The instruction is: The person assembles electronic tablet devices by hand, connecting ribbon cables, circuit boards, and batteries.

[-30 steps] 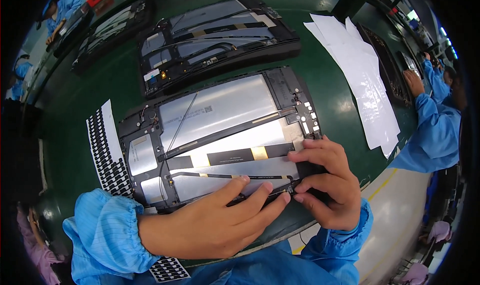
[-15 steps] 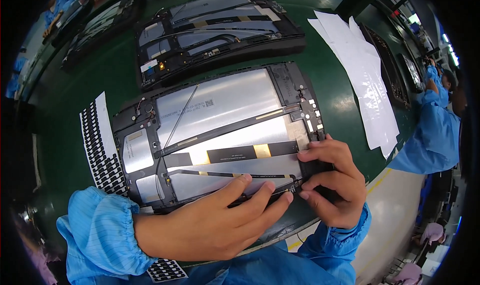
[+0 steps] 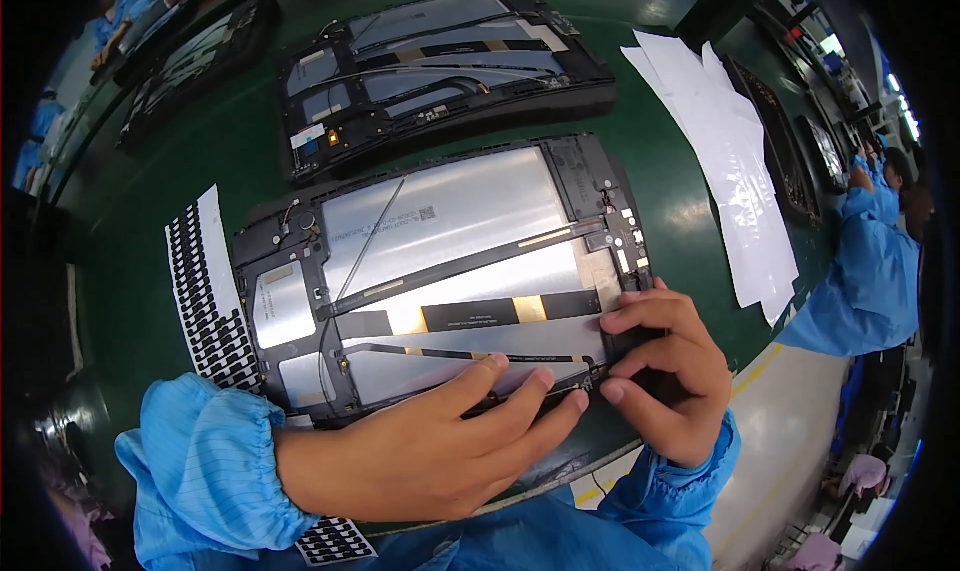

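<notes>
An opened tablet (image 3: 450, 211) lies in front of me, with silver battery cells, black ribbon cables and gold patches. My left hand (image 3: 430, 441) reaches across its near edge, fingers spread, the fingertips resting by a thin black ribbon cable (image 3: 470, 356) near the lower border. At the near right corner is my right hand (image 3: 670, 371). Its thumb and a bent finger come together in a pinch beside the end of that cable; whatever is between them is too small to make out. Another right finger rests on the end of the wide black ribbon cable (image 3: 470, 317).
Behind stands a second opened tablet (image 3: 440, 71) on a black block, and another device (image 3: 200, 61) is at the far left. A sheet of black stickers (image 3: 208, 301) lies left of my tablet. White sheets (image 3: 720, 171) lie at right. A co-worker in blue (image 3: 855, 271) is beyond.
The view has shifted slightly, so the tablets appear a little lower and farther right. Both hands keep nearly the same pose at the tablet's near edge.
</notes>
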`<state>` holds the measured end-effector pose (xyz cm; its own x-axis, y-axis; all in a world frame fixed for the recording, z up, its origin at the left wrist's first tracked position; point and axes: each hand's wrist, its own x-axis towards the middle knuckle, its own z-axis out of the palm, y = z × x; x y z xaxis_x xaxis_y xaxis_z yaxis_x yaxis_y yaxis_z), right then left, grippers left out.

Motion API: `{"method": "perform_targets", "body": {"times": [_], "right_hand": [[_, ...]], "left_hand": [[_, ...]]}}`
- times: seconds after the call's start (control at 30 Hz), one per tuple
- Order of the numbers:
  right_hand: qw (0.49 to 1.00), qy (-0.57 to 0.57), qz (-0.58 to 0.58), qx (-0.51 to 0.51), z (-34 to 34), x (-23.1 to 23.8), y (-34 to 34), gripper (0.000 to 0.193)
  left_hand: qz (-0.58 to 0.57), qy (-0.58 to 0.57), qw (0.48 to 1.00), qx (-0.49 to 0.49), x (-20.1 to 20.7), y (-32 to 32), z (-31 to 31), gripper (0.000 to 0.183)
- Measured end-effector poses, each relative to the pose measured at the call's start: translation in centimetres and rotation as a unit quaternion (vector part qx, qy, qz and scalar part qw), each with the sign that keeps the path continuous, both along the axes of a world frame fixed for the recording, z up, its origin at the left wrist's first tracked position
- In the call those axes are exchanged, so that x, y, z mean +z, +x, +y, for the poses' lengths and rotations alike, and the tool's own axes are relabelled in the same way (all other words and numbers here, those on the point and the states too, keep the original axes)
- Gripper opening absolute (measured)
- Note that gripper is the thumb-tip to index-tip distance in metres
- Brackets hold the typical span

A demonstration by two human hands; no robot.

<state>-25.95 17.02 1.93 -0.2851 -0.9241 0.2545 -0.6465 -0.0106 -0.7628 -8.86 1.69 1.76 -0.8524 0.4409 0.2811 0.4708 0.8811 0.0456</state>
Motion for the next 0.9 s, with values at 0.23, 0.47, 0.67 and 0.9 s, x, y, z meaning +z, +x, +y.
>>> {"method": "perform_targets", "body": {"times": [0.23, 0.47, 0.67, 0.9], "right_hand": [[0.986, -0.044, -0.129, -0.092, 0.0, -1.5, 0.5, 0.032], [0.987, -0.065, -0.094, -0.115, 0.2, -2.3, 0.9, 0.027], [0.963, -0.118, -0.229, -0.082, 1.0, -3.0, 0.5, 0.029], [0.988, -0.097, -0.088, -0.083, 0.7, -2.2, 1.0, 0.033]], "left_hand": [[-0.007, 0.029, 1.0, 0.001, -0.1, -0.2, 0.2, 0.015], [-0.053, 0.051, 0.997, 0.009, 0.4, 0.0, 0.7, 0.016], [-0.092, 0.052, 0.994, 0.029, 2.6, 3.4, 0.8, 0.032], [-0.067, 0.08, 0.993, 0.06, 1.1, 2.3, 1.1, 0.037]]}}
